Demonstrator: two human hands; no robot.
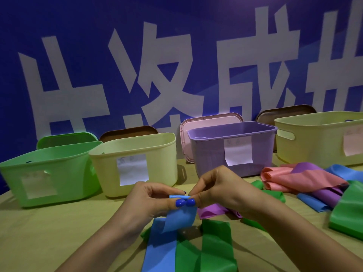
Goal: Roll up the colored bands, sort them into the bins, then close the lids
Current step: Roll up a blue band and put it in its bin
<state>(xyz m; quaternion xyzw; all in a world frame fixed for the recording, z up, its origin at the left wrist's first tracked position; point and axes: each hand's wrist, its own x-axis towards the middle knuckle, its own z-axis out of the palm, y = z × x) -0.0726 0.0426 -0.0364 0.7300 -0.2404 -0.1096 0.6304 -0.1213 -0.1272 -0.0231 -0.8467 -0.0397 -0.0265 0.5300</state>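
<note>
Both hands raised just above the table (59,232), meeting in the middle: left hand (155,199) and right hand (214,189) pinching together the top end of a blue band (177,218), thumbs side by side on the small rolled edge, other fingers curled behind it. Rest of this blue band hanging down and lying toward the near edge, over a green band (214,246). Just behind the hands, a purple band (211,211) flat on the table. To the right, a loose pile: pink bands (298,179), more purple, blue and green ones overlapping. At the back, 4 open bins in a row: green bin (49,177), pale yellow bin (135,163), purple bin (233,148), second yellow bin (322,138), each with a paper label on the front. Lids standing behind the bins against the blue wall: green lid (66,138), brown lid (127,132), pink lid (208,120), another brown lid (284,112)
</note>
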